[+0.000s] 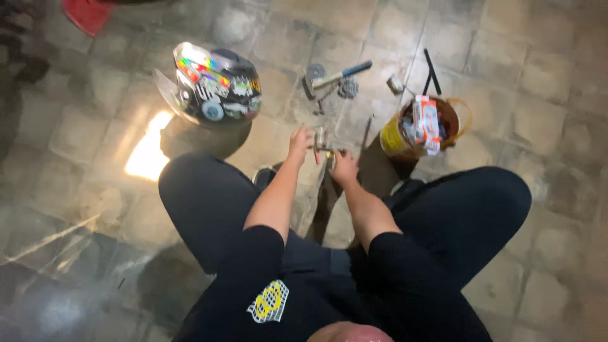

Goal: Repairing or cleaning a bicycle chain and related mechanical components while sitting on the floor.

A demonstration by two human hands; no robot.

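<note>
I squat over a tiled floor and look down between my knees. My left hand (299, 143) and my right hand (345, 168) meet low over the floor around a small metal part (323, 148) with a red bit on it. Both hands have fingers closed on it; blur hides exactly what the part is. Just beyond them a hammer (335, 76) with a dark grip lies on the tiles beside round metal discs (347, 88).
A sticker-covered helmet (215, 85) sits at the far left with a bright glare beside it. A yellow bucket (415, 130) holding packets stands at the right, with thin black rods (432, 71) behind it. My black-clad knees flank the hands. A red object (88, 14) lies at the top left.
</note>
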